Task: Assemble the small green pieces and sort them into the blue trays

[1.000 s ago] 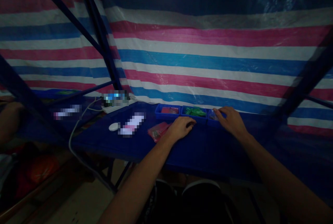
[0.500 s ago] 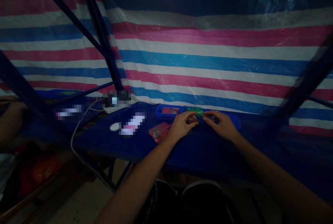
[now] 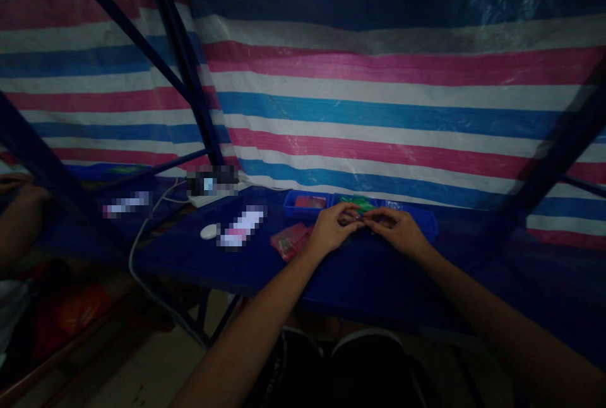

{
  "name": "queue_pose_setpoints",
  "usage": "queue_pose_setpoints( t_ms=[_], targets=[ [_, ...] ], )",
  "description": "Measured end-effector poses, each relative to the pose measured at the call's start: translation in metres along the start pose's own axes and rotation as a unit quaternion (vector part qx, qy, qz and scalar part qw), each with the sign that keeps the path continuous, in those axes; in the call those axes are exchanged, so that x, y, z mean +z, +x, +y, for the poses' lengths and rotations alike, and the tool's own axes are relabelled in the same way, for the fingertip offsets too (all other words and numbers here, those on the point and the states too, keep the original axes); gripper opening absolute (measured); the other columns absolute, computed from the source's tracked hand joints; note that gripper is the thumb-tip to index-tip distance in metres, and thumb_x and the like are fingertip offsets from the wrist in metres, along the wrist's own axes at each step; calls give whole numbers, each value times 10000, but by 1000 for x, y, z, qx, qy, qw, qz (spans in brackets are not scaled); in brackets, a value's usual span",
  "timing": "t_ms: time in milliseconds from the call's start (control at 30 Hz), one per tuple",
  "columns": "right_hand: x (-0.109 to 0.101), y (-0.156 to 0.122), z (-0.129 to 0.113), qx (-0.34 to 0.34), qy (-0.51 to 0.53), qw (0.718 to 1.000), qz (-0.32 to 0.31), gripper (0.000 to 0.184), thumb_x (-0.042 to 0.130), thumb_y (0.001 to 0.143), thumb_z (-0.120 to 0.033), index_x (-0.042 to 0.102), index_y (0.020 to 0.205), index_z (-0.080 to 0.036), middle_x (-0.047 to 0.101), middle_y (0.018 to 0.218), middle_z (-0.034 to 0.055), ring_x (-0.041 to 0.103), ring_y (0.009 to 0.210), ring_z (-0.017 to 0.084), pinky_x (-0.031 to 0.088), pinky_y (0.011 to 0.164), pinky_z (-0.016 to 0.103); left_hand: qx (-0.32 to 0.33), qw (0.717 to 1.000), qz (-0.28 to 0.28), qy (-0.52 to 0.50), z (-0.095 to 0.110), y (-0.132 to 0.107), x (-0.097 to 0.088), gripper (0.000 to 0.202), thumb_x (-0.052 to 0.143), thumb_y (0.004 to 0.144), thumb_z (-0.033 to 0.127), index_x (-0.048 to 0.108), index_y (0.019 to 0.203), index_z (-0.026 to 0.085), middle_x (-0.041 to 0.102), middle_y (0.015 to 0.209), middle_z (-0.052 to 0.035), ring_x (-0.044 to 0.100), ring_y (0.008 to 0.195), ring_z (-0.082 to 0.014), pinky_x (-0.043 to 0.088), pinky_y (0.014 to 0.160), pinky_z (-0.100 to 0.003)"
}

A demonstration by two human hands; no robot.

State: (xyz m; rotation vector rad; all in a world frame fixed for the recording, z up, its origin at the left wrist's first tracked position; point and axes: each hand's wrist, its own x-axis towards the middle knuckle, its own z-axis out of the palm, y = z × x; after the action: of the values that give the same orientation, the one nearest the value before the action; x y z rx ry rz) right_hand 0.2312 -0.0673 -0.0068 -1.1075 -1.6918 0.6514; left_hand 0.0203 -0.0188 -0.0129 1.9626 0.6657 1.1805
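My left hand (image 3: 337, 225) and my right hand (image 3: 394, 227) meet fingertip to fingertip over the blue table (image 3: 379, 275). Both are closed in a pinch on something too small and dark to make out. Just behind them stands a blue bin with green pieces (image 3: 356, 201). To its left is a blue bin (image 3: 296, 211) with pinkish-red packets (image 3: 310, 201). A third blue bin (image 3: 428, 222), partly covered by my right hand, has small clear items in it. Red packets (image 3: 290, 240) lie on the table beside my left wrist.
A blurred-out phone-like object (image 3: 242, 226) and a white round lid-like thing (image 3: 209, 231) lie to the left. Behind them is a white power strip (image 3: 220, 195) with a cable (image 3: 137, 240). Blue metal posts (image 3: 182, 60) frame the table. Another person's arm (image 3: 21, 218) shows at far left.
My right hand's fingertips have shifted left and slightly down to meet my left hand's. The green pieces and the clear items in the bins show more now.
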Motion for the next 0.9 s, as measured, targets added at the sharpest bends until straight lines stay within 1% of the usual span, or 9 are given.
queue_pose_setpoints(
  t_ms=[100,167,267,367,433,500,600,733,900],
  targets=[
    [1,0,-1,7,21,1000,-6,332,736,837,-449,737,1073,-216,782,971,72,737,759,212,619,727,370,-3,1000,11,2,2,0,0,417,821,796,228,668,1179,173,748,1078,-89,761,860,-177,603,757,-262],
    [1,1,2,9,40,999,-12,350,753,827,-447,726,1076,-201,776,958,77,740,788,214,616,744,361,-2,1000,12,-2,2,0,0,423,826,788,232,667,1175,170,745,1081,-87,761,853,-171,603,751,-254],
    [2,2,8,11,60,998,-1,359,778,814,-442,712,1061,-191,772,974,86,744,855,223,613,787,358,-6,1000,5,-11,0,1,0,440,802,800,212,646,1208,162,747,1067,-91,756,857,-165,605,772,-263],
    [3,4,13,6,61,998,16,356,788,808,-443,710,1049,-193,769,974,88,740,885,228,612,828,372,-8,1000,-5,6,-4,1,0,393,750,831,191,646,1208,157,757,1002,-81,743,835,-156,605,801,-289],
    [4,4,16,7,68,998,8,361,793,802,-435,706,1062,-199,765,998,87,738,914,228,608,857,378,-4,1000,-13,25,-5,0,0,347,731,847,203,658,1184,162,758,978,-71,735,834,-156,603,811,-298],
    [6,4,17,15,82,996,-14,363,795,798,-420,699,1076,-207,760,1031,82,734,941,224,602,877,375,4,999,-13,31,-6,-1,0,313,724,860,224,658,1160,164,753,986,-70,730,852,-160,599,823,-305],
    [8,3,16,25,92,995,-27,349,786,798,-410,696,1069,-208,754,1005,69,730,928,213,598,864,361,13,1000,-7,26,-6,-1,0,285,718,872,236,640,1136,161,742,1005,-75,724,878,-163,594,841,-314],
    [9,1,12,21,73,997,-13,336,767,808,-399,698,1071,-202,743,986,63,720,879,198,592,822,343,20,1000,-13,12,-6,0,1,303,721,864,221,611,1140,163,730,1029,-79,723,888,-161,591,833,-308],
    [7,1,13,15,48,998,-22,312,723,844,-380,690,1103,-210,735,970,49,706,819,181,578,772,325,20,1000,-18,10,-5,-1,2,328,720,817,160,589,1118,161,730,985,-64,719,841,-145,588,801,-290]
  ],
)
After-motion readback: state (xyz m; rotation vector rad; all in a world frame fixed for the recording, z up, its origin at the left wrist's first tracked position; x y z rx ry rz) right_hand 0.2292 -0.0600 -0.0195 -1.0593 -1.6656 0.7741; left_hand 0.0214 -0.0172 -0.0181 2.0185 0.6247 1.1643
